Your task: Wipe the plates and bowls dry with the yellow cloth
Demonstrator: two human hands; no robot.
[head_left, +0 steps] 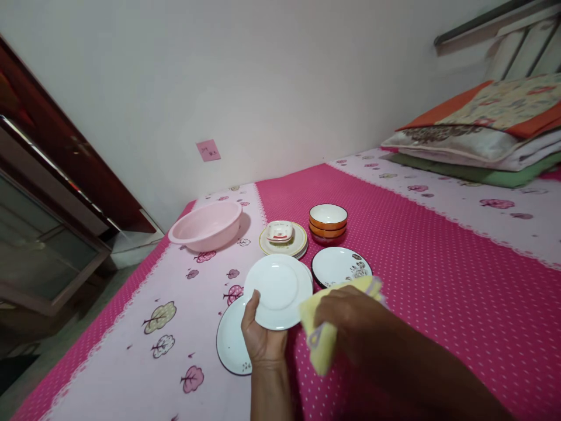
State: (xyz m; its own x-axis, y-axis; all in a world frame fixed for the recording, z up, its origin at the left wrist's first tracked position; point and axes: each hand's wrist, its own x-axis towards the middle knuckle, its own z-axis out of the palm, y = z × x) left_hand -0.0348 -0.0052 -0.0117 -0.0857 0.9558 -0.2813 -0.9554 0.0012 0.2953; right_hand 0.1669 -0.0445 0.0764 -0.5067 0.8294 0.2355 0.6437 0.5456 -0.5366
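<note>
From my remote seat, big to small: plain white wall (263, 88) behind, then a hot-pink, white-dotted bedspread (403, 257) with pale tree-print panels as the work surface. Stack of folded bedding and pillows (473, 140), orange, white and green, at far right. Pale pink round plastic basin (219, 237) on the left panel. Plain white round plate (280, 286) is up in my left hand (265, 336), front centre: thumb on the rim, fingers underneath, pinched. Another white edge shows behind its right rim; can't tell if I hold that too. Partly hidden below it, a white dark-rimmed plate (230, 342); right of it, a white plate with brown floral print (335, 263). My right hand (346, 310), motion-blurred, has fingers bunched around a yellow cloth (322, 351) at the held plate's right edge; contact unclear. Beyond: yellow-rimmed plate (300, 238) and, just right, stacked orange bowls with white insides (328, 227). Smallest: white squarish dish with red marking (279, 234), sitting on the yellow-rimmed plate.
</note>
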